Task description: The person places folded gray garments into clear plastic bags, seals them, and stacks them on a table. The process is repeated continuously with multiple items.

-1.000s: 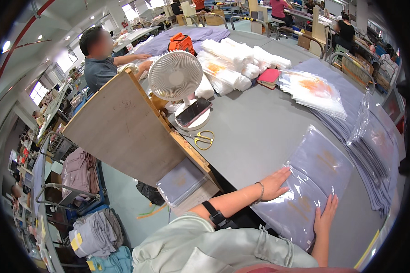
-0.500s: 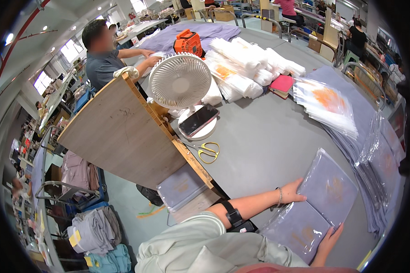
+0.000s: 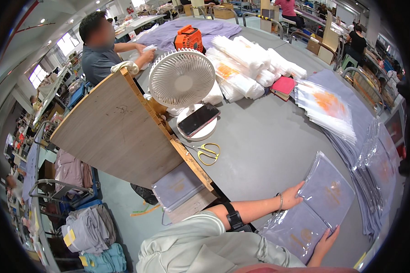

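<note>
On the grey table in front of me lies a folded grey-lavender cloth in clear plastic, its far half (image 3: 330,182) and near half (image 3: 294,232) divided by a crease or gap; I cannot tell if it is one package or two. Orange print shows on both halves. My left hand (image 3: 291,195) holds the left edge near the division, its arm reaching across the table. At the right edge, my right hand (image 3: 325,243) grips the near half, thumb and fingers partly hidden. Right of it stand a stack of grey-lavender cloth (image 3: 364,200) and filled clear bags (image 3: 378,154).
Yellow-handled scissors (image 3: 208,154), a white fan (image 3: 182,82) and a phone (image 3: 198,120) stand left. Clear bags (image 3: 325,102), a red notebook (image 3: 283,86) and white plastic bundles (image 3: 237,63) lie farther back. A wooden board (image 3: 118,132) borders the table. Another person (image 3: 100,59) works beyond it.
The view has shifted slightly. Both hands keep their hold on the bagged cloth, which lies nearly as before. The person across has raised their hands a little, holding something white.
</note>
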A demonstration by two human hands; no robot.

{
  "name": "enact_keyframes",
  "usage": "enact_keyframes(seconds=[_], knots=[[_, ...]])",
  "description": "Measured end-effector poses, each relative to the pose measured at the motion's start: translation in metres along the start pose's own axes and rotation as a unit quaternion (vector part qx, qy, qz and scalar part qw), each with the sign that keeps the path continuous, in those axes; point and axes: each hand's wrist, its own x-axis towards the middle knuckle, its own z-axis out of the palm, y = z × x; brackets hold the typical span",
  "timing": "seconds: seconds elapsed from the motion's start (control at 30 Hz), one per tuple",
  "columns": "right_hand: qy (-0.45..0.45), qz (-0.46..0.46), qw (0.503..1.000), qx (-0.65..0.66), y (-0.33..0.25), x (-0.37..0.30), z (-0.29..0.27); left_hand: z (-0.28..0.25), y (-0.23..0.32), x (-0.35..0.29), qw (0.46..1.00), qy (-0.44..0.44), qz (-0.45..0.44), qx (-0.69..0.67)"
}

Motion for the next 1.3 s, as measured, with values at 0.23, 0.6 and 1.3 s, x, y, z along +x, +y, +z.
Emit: enact_keyframes(seconds=[0.23, 0.6, 1.3], knots=[[0.036, -0.004, 0.999, -0.016, 0.006, 0.002, 0.002, -0.019, 0.016, 0.002, 0.902, -0.138, -0.191, -0.362], [-0.150, 0.332, 0.806, 0.467, 0.025, 0.007, -0.040, -0.016, 0.013, -0.005, 0.920, -0.146, -0.112, -0.346], [-0.173, 0.273, 0.772, 0.548, 0.051, -0.015, -0.045, 0.012, 0.026, -0.015, 0.890, -0.148, -0.161, -0.400]])
